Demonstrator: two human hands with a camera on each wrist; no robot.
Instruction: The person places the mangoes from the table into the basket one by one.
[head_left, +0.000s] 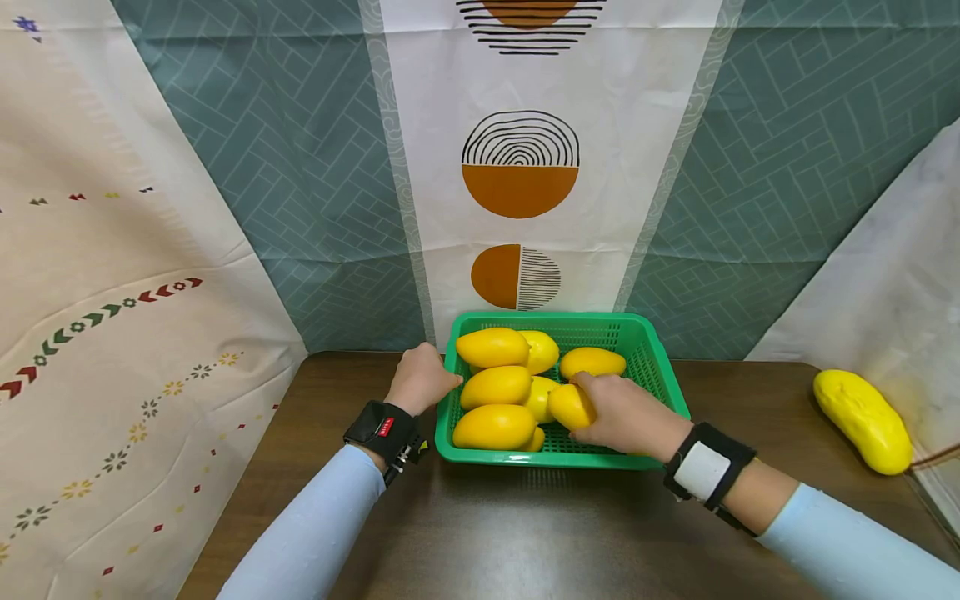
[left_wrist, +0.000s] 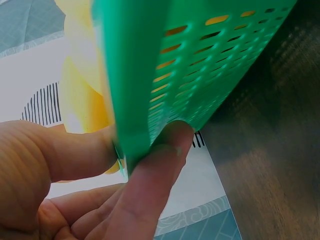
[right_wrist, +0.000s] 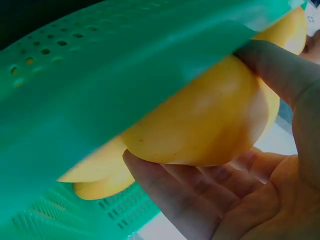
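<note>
A green plastic basket [head_left: 540,458] stands on the table and holds several yellow mangoes [head_left: 495,387], most of them heaped on its left side. My left hand [head_left: 422,379] pinches the basket's left rim [left_wrist: 132,75] between thumb and fingers, as the left wrist view shows. Inside the basket, right of the heap, my right hand [head_left: 630,415] grips one mango [right_wrist: 200,117] with thumb and fingers around it. Another mango [head_left: 592,362] lies just behind that one. In the right wrist view the basket wall hides part of the held mango.
A lumpy yellow thing [head_left: 862,421], its kind unclear, lies at the table's right side. Behind the basket hangs a patterned cloth [head_left: 315,167]. A cream cloth [head_left: 112,350] borders the left of the brown table [head_left: 495,533].
</note>
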